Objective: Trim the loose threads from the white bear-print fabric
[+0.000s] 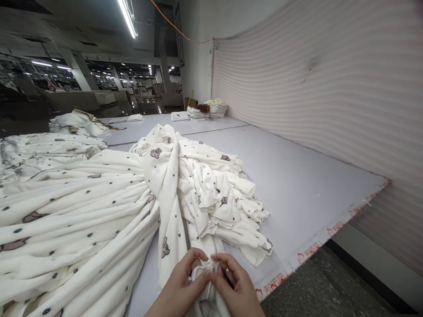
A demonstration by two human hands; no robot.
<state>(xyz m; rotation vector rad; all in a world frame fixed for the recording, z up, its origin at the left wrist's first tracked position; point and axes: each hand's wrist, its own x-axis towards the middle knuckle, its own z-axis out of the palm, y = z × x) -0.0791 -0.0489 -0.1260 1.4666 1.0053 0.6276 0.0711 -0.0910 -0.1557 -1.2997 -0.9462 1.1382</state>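
Low in the head view, my left hand (185,281) and my right hand (233,284) are close together, thumbs and fingertips pinching a gathered end of white cloth (209,281). From there a strip of the white printed fabric (172,189) runs up the table over a large bunch of the same material. That fabric carries mauve animal figures and small dark marks. Its long folds spread to the left, and layered ruffled pieces (218,198) fan out to the right. What lies inside my fingers is partly hidden.
A grey-white table (297,185) has red-printed tape along its near right edge. Folded white stacks (198,112) stand at the back, by a wall hung with pale striped cloth (313,101). More crumpled fabric (77,123) lies at the far left. Dark floor (327,281) shows at lower right.
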